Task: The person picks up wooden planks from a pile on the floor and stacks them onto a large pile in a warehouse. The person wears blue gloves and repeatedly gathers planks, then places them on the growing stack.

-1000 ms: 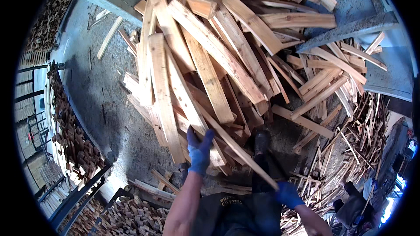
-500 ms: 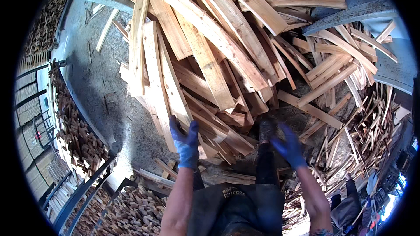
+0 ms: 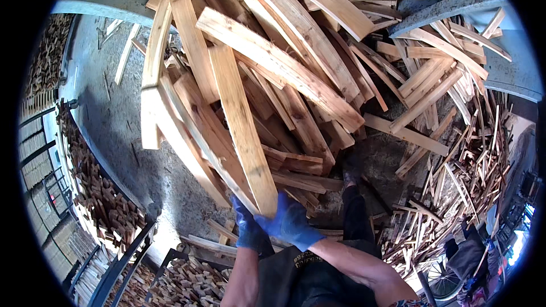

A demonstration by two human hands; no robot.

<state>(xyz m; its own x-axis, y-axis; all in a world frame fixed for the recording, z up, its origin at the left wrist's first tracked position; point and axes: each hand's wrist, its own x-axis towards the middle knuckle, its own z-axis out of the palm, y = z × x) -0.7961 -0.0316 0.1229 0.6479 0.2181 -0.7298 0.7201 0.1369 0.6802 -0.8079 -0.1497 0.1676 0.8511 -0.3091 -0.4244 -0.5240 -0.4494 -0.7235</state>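
Observation:
My right hand (image 3: 293, 224), in a blue glove, is closed on the near end of a wide wooden board (image 3: 242, 128). That board slants up and away over the big heap of loose boards (image 3: 318, 45). Close beside it my left hand (image 3: 247, 228), gloved too, wraps the near end of a narrower wooden board (image 3: 209, 150) seen edge-on. Part of the left fingers is hidden by the boards. Left of these, another pale board (image 3: 190, 156) leans down toward the floor. A thick board (image 3: 278, 68) lies across the top of the heap.
A blue-grey metal frame (image 3: 102, 1) runs behind the heap. Thin scrap sticks (image 3: 475, 159) are piled on the right. Stacked wood blocks (image 3: 102, 193) and a dark metal rail (image 3: 128, 247) stand on the left. A bicycle wheel (image 3: 443, 278) is at lower right.
My right hand has swung left from open air onto the wide board's end. My left hand has dropped nearer me and closed on a board. Several boards on the heap's left have shifted.

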